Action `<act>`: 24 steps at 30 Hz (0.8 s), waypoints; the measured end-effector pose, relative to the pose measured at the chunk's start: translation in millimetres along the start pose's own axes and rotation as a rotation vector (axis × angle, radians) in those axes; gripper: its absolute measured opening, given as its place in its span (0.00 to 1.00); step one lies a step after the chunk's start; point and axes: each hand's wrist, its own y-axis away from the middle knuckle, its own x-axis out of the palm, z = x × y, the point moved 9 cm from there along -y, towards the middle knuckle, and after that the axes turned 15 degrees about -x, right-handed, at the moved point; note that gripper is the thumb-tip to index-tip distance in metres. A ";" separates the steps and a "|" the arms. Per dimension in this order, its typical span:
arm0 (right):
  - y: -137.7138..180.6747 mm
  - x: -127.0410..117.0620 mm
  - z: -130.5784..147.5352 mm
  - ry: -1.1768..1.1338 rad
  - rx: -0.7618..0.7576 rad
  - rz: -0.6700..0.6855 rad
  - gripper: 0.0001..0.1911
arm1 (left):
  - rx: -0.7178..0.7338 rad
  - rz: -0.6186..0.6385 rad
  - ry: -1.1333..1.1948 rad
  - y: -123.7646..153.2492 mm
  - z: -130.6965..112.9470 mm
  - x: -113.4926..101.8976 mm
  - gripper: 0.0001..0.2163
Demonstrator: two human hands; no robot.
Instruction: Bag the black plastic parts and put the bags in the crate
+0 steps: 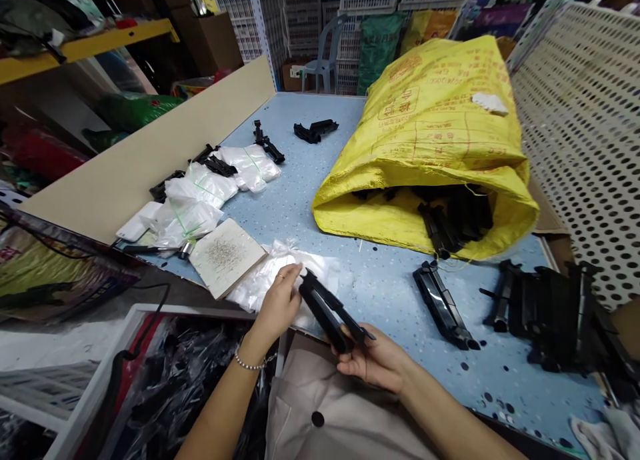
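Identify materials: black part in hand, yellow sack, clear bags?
The black part looks like moulded plastic, semi-gloss with soft highlights; coated metal can't be ruled out. The yellow sack looks like woven polypropylene, with visible weave and frayed mouth. The clear bags look like thin polyethylene, crinkled and translucent.

**Left hand (280, 303) and right hand (373, 360) hold a black plastic part (325, 310) at the bench (380, 300) edge**

The left hand, wearing a beaded bracelet (250, 361), grips the part's top just beside a clear plastic bag (267, 283); the right hand cradles it from below. A square board (227, 257) lies near the bag, and more black parts (450, 220) fill the mouth of a yellow woven sack (425, 133).
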 end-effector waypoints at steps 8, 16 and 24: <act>-29.7 -22.6 17.8 0.264 -0.159 -0.067 0.14 | 0.349 0.255 0.047 53.5 -66.2 26.6 0.37; -21.7 16.8 70.4 1.249 -0.646 0.132 0.13 | 0.276 0.189 0.136 62.1 -76.3 5.6 0.20; -28.3 -44.2 88.7 0.911 -0.623 -0.125 0.21 | -0.460 0.594 0.127 140.8 38.2 -42.1 0.09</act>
